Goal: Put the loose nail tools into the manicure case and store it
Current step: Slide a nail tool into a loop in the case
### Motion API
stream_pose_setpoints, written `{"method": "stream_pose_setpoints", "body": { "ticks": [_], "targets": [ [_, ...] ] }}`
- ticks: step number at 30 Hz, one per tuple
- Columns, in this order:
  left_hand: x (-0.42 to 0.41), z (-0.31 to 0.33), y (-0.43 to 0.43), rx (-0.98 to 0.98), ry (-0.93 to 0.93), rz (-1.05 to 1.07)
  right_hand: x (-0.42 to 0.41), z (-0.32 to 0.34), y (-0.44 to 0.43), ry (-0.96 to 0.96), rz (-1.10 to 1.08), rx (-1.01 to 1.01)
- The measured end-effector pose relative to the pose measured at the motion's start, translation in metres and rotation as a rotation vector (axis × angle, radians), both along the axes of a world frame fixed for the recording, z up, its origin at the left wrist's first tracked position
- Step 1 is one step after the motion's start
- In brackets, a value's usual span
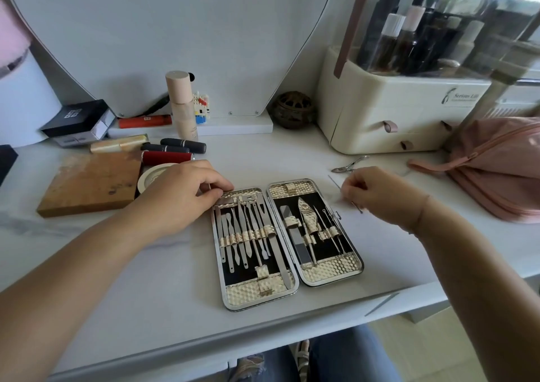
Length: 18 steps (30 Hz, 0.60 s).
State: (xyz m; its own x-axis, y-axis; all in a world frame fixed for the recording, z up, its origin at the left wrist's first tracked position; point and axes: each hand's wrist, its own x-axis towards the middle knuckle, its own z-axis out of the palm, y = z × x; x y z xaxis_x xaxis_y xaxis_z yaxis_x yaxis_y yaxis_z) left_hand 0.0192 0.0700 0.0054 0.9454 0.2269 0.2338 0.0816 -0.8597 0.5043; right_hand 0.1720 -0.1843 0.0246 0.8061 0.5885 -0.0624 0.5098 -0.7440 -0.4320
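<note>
While the manicure case (254, 295) lies open on the tabletop (163, 288), left hand (187, 197) grips its far-left corner, right hand (377, 196) just right of it pinches a thin pick (334, 182), nippers (349, 166) loose beyond.

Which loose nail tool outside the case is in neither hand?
The cuticle nipper, lying on the table by the cream organizer; the thin probe is pinched in the right hand.

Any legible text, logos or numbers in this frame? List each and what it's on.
"Serious Life" (last letters uncertain): front of the cream organizer; the finer line under it is blurred.
Black box: white square emblem, no readable letters.
Foundation bottle, orange tube, black lipstick: print too small to read.
No readable numbers.
</note>
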Motion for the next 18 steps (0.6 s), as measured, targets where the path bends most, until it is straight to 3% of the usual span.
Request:
{"method": "stream_pose_setpoints", "body": {
  "ticks": [3,6,14,18],
  "targets": [
    [0.000,0.000,0.000,-0.004,0.003,0.003,-0.002,0.002,-0.002,0.402,0.000,0.418],
    [0.000,-0.001,0.001,-0.021,-0.001,-0.011,-0.001,0.000,0.000,0.621,0.031,0.561],
    [0.000,0.000,0.000,-0.015,-0.005,-0.005,0.003,0.000,0.007,0.617,0.155,0.504],
    [0.000,0.000,0.001,-0.027,0.000,-0.010,0.001,-0.002,0.009,0.486,0.200,0.445]
  ]
}}
